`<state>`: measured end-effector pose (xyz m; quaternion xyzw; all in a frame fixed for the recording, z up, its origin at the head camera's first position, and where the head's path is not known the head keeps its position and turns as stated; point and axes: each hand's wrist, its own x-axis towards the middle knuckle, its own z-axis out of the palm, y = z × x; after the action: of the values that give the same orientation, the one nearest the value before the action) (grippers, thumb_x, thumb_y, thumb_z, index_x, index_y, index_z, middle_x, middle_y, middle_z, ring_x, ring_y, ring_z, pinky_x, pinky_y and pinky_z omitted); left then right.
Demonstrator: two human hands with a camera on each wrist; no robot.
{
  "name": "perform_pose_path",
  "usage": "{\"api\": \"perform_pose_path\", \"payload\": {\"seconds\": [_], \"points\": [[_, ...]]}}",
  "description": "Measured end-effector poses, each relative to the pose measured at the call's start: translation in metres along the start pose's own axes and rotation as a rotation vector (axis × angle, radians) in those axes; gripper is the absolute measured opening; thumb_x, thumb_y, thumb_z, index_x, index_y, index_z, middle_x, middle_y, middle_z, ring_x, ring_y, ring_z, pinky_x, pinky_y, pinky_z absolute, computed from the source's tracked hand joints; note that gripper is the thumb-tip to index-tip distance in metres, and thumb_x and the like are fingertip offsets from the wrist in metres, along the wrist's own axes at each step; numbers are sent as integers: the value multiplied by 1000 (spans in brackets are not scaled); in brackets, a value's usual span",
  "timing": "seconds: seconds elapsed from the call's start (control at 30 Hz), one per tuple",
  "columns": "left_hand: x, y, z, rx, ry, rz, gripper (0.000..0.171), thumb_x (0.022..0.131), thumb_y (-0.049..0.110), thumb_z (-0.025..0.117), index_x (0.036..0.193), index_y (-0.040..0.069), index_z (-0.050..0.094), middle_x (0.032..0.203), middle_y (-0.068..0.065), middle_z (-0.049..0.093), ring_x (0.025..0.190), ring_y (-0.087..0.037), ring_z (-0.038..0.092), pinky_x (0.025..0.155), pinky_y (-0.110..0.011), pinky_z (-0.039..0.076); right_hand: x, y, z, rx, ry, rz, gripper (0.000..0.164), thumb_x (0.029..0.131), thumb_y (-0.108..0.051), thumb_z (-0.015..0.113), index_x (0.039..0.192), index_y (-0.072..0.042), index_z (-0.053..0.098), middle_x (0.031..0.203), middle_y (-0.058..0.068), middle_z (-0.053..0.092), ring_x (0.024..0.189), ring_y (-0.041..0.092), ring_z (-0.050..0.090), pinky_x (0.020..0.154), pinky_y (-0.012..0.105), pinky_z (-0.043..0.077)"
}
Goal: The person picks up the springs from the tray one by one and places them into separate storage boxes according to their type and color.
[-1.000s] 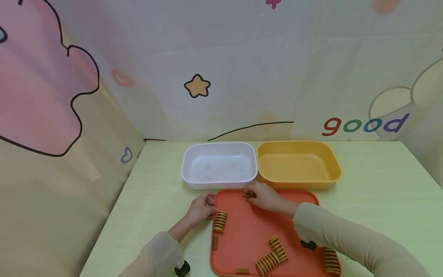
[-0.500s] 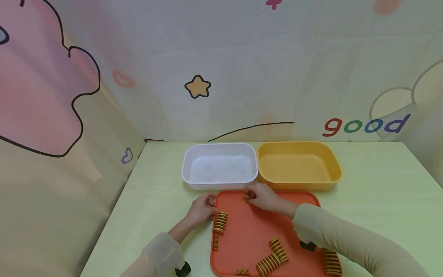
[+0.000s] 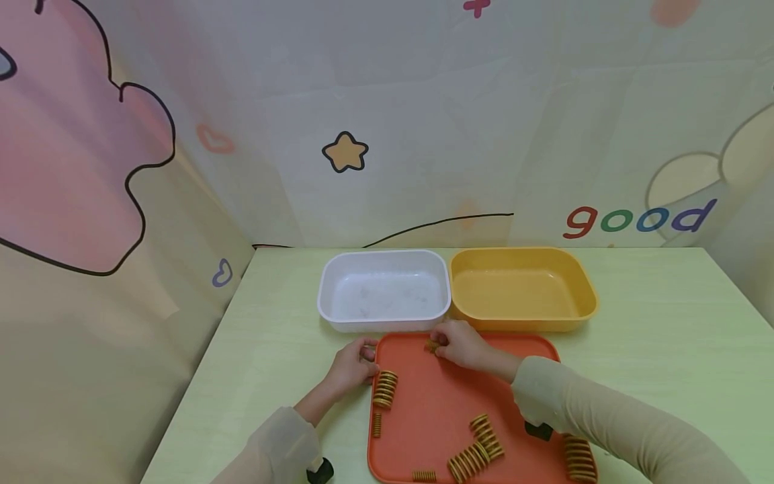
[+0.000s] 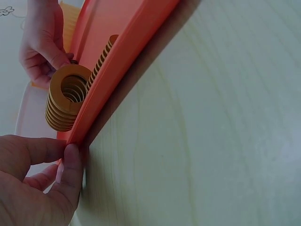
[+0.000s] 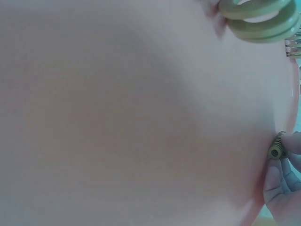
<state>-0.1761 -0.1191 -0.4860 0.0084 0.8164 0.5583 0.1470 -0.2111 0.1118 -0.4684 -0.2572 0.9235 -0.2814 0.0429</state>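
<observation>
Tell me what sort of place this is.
Probably a small staged tabletop work area: a cartoon-printed backdrop stands behind a pale table, which bears an orange tray of coil springs.

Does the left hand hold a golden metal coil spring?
No, the left hand pinches the rim of the orange-red rectangular plastic tray.

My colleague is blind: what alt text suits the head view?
A person's right hand pinches a small spring near the far edge of an orange tray holding more springs, while the left hand grips the tray's left rim. A white bin and a yellow bin sit behind.
</observation>
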Motion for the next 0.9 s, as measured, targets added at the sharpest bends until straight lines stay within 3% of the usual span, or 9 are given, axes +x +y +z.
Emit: {"api": "perform_pose_path", "payload": {"seconds": [0.43,0.7,0.9], "points": [[0,0,0,4,0,0,43,75,-8,58,117,-4,48,88,-12,50,60,-9,50,53,-28,52,-1,1,-2,40,35,19,15,69,0,68,74,-6,55,65,-1,49,64,11,42,57,21,36],[0,2,1,33,6,-6,42,76,-7,57,116,-3,48,88,-11,50,60,-10,50,52,-28,51,-2,3,-6,71,57,0,12,70,-3,69,76,-5,60,69,1,54,66,11,45,59,23,40],[-1,2,1,22,7,-11,42,75,-8,57,116,-3,48,86,-11,50,60,-9,50,52,-27,51,-4,3,-8,145,29,2,13,70,-2,69,79,-5,61,71,1,59,66,9,49,59,20,43]]}}
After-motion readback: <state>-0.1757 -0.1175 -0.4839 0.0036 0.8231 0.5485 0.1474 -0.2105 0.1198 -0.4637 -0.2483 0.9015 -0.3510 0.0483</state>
